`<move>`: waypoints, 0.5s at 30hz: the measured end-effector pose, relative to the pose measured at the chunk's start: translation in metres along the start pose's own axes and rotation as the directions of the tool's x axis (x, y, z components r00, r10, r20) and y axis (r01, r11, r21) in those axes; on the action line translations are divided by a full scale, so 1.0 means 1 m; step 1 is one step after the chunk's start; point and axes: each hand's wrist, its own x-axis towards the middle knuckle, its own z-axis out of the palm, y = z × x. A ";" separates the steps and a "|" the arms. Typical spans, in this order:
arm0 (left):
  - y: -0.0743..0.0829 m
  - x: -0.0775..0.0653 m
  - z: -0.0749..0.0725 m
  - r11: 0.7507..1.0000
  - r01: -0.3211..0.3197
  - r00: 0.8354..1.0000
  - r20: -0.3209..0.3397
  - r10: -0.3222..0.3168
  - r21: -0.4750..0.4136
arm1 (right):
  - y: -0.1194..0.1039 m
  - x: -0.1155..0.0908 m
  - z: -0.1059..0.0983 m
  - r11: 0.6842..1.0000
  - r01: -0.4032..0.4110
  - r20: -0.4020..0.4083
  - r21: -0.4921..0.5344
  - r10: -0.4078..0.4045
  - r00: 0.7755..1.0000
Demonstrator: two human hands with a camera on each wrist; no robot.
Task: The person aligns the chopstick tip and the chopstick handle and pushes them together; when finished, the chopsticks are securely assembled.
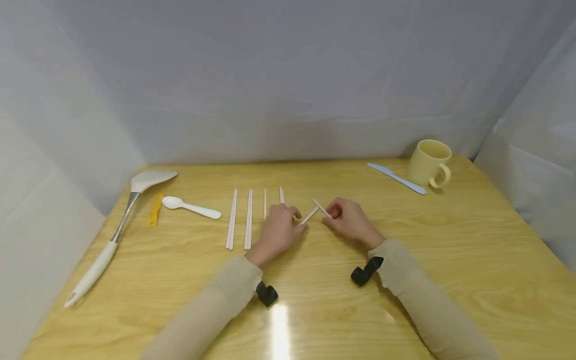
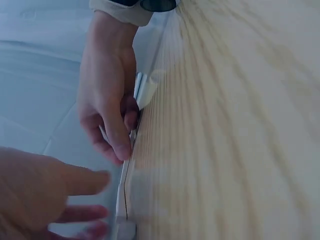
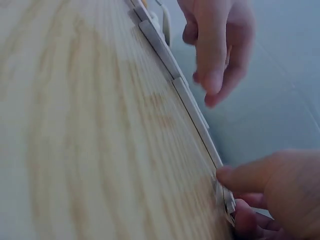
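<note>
My right hand (image 1: 352, 220) pinches a thin pale chopstick (image 1: 321, 207) between thumb and fingers, close over the table. Another pale chopstick (image 1: 308, 216) slants from beside my left thumb and crosses the held one near its far end in the head view. My left hand (image 1: 280, 226) hovers low over the row, its thumb and fingers apart in the left wrist view. Pale chopsticks stand lengthwise left of it: one pair (image 1: 231, 220), a second pair (image 1: 249, 220) and a thinner one (image 1: 265, 202). More chopsticks (image 1: 281, 194) are partly hidden behind that hand.
A white spoon (image 1: 191, 207), a small yellow-orange utensil (image 1: 155, 210) and a long white-handled ladle (image 1: 121, 220) lie at the left. Back right, a light blue knife (image 1: 396, 178) lies beside a yellow mug (image 1: 425, 165). Pale cloth (image 1: 288, 85) hangs behind the wooden table (image 1: 450, 225).
</note>
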 end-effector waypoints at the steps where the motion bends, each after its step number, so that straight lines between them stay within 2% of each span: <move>1: 0.002 0.001 0.002 1.000 -0.005 1.000 0.016 0.005 0.022 | -0.001 0.000 0.002 1.000 0.001 -0.003 -0.014 -0.001 1.000; 5: 0.008 0.003 0.007 0.997 -0.019 0.999 0.041 0.016 0.077 | 0.000 0.001 0.005 0.999 0.001 0.000 -0.054 -0.001 1.000; 15: 0.015 0.003 0.010 0.996 -0.066 0.997 -0.032 0.068 0.051 | -0.004 0.001 -0.005 1.000 -0.001 -0.067 -0.008 0.000 0.998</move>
